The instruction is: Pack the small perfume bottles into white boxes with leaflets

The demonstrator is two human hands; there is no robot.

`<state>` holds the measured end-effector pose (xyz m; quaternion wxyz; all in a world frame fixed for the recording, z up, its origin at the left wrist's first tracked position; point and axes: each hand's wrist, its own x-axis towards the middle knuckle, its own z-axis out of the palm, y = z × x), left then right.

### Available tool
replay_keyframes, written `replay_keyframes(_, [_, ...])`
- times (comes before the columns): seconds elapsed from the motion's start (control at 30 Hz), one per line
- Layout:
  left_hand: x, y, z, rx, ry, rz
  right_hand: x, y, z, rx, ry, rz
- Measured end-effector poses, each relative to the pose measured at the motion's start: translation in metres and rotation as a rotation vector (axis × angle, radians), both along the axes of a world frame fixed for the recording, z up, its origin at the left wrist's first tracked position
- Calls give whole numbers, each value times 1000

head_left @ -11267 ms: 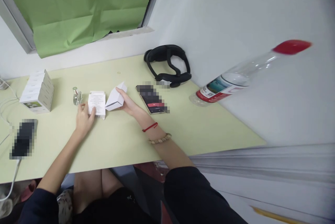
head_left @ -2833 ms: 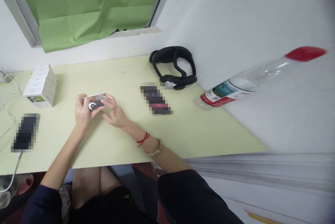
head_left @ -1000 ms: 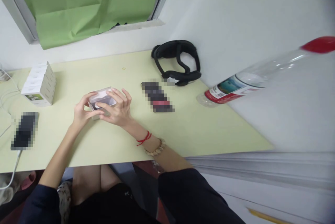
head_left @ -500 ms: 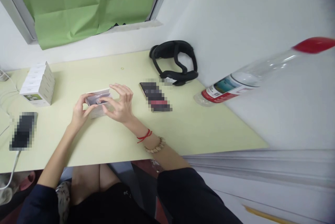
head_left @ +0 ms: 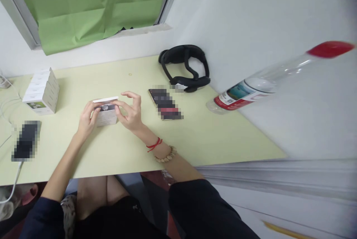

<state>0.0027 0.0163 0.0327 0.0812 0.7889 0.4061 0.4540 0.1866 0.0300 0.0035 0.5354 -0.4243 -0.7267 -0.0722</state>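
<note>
A small white cardboard box (head_left: 106,119) stands on the table in front of me. Its lid flap (head_left: 106,99) shows as a thin white edge, with a dark strip and a small shiny round spot (head_left: 105,107) just below. My left hand (head_left: 87,119) grips the box at its left side, thumb on the near face and fingers behind. At the right upper corner, my right hand (head_left: 131,115) has thumb and index finger on the box, while its other fingers are raised and bent. The inside of the box is hidden.
A row of white boxes (head_left: 41,92) and a charging phone (head_left: 26,140) lie to the left. Rightward are another phone (head_left: 166,104), a black headset (head_left: 185,66) and a clear bottle with a red cap (head_left: 248,92) near the wall. The pale table (head_left: 212,138) ends before my lap.
The flap has come down from a raised position, and the box's inside no longer shows. My right fingers have moved from the opening to the upper right corner.
</note>
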Motion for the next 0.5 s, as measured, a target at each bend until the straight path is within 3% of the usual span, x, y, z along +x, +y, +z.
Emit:
replay_keyframes(0.33, [-2, 0, -4, 78, 74, 31, -1, -1, -1, 49, 11, 20])
replay_keyframes(0.5, [-7, 2, -13, 212, 125, 223, 0, 0, -5, 70, 13, -15])
